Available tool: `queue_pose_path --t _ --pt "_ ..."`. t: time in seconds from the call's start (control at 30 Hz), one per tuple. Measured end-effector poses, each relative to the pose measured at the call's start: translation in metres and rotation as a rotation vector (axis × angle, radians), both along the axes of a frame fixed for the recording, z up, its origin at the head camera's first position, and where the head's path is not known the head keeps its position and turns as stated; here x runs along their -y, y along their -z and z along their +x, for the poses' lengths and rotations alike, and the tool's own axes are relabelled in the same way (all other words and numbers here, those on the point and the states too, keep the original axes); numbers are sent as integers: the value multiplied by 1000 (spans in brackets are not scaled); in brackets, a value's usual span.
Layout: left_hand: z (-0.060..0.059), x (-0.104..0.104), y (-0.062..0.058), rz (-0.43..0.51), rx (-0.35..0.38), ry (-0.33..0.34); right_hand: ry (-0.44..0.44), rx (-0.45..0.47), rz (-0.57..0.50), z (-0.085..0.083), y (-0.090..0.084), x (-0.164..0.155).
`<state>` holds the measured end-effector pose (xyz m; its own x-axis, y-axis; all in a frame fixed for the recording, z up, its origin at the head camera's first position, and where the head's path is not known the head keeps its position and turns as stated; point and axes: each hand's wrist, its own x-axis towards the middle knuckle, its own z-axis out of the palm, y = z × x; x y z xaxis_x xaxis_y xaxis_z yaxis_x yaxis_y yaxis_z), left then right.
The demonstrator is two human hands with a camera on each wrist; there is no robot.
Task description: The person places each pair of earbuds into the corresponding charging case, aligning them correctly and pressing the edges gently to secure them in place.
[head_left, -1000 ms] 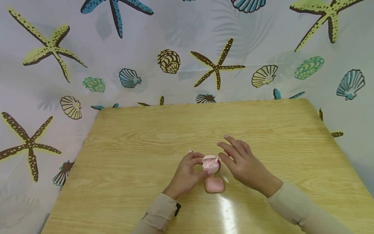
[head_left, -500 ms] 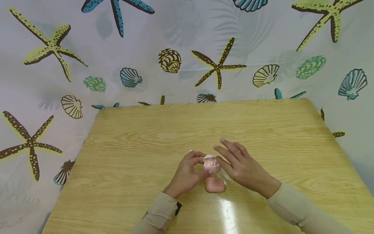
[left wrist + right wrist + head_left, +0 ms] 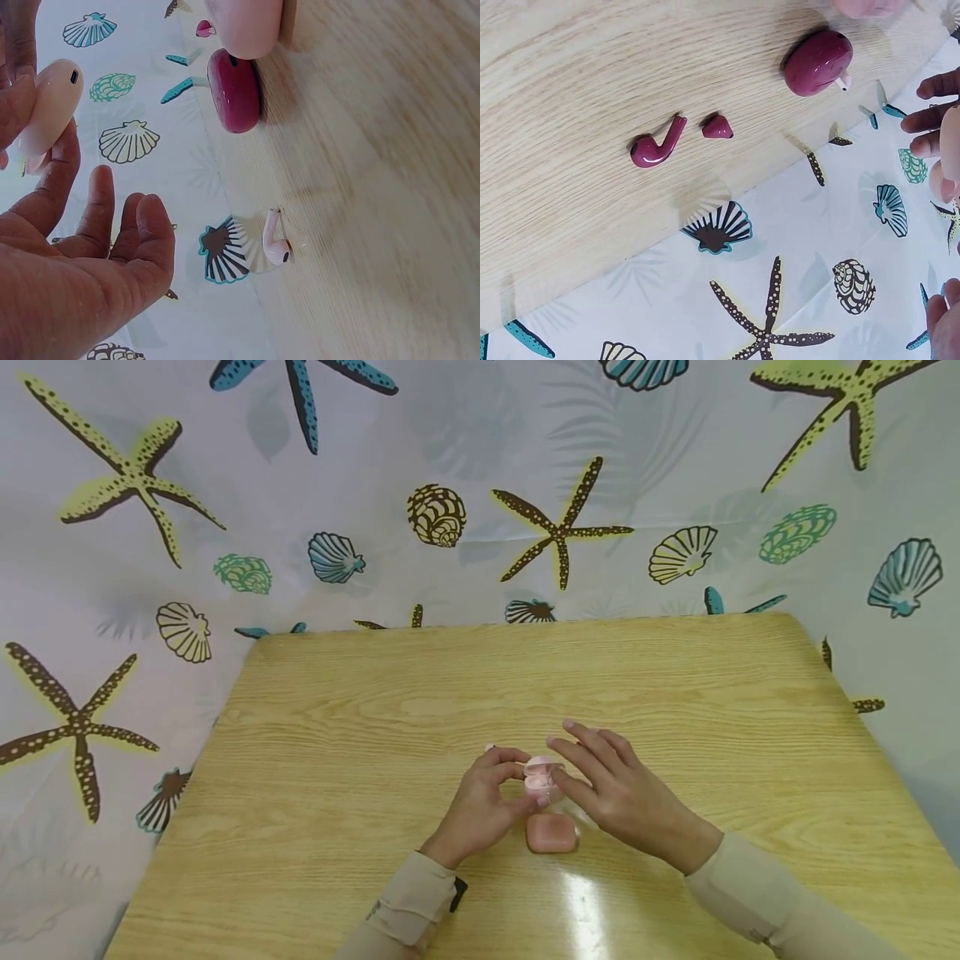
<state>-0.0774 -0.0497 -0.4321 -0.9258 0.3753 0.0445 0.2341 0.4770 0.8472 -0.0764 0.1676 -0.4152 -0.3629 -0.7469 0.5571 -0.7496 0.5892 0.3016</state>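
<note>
Left hand (image 3: pixel 480 797): fingers and thumb curled round a pale pink earbud case (image 3: pixel 542 775), held just above the wooden table (image 3: pixel 337 710) with its lid raised, presumably steadied so the other hand can work at its opening; the left wrist view shows the same case (image 3: pixel 51 105) pinched between thumb and fingers, a small dark port on its end. Right hand (image 3: pixel 622 789): fingers mostly straight and spread, fingertips touching the case from its right side, nothing visibly gripped; whether a bud lies under those fingertips cannot be told. Second pink case (image 3: pixel 551 833): closed, flat on the table just nearer the person than the held case, apparently set aside. Dark red case (image 3: pixel 817 62): lying on the table just beyond the held case, largely hidden behind the hands in the head view; seen also in the left wrist view (image 3: pixel 235 90). Dark red earbud (image 3: pixel 657 144) and a small dark red tip (image 3: pixel 717 127): loose on the table beyond the held case, close together, not touching. Pale pink earbud (image 3: pixel 274 238): loose on the table left of the held case, apart from both hands. Backdrop: seashell-and-starfish curtain (image 3: pixel 450 485) behind the table.
</note>
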Motion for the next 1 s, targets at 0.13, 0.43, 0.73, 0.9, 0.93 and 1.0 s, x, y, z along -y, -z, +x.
queue_pose_path --t 0.13,0.43,0.73,0.9,0.93,1.0 --pt "0 1 2 5 -5 -2 -19 16 -18 1 0 1" --pt "1 3 1 2 -36 4 -70 66 -143 0 -2 5" --pt "1 2 2 29 -21 13 -84 58 -182 -1 1 6" --pt "2 2 2 37 -41 19 -90 56 -175 0 2 5" --pt "2 2 2 40 -44 20 -91 57 -174 1 2 5" --pt "2 2 3 26 -71 22 -91 60 -173 1 3 5"
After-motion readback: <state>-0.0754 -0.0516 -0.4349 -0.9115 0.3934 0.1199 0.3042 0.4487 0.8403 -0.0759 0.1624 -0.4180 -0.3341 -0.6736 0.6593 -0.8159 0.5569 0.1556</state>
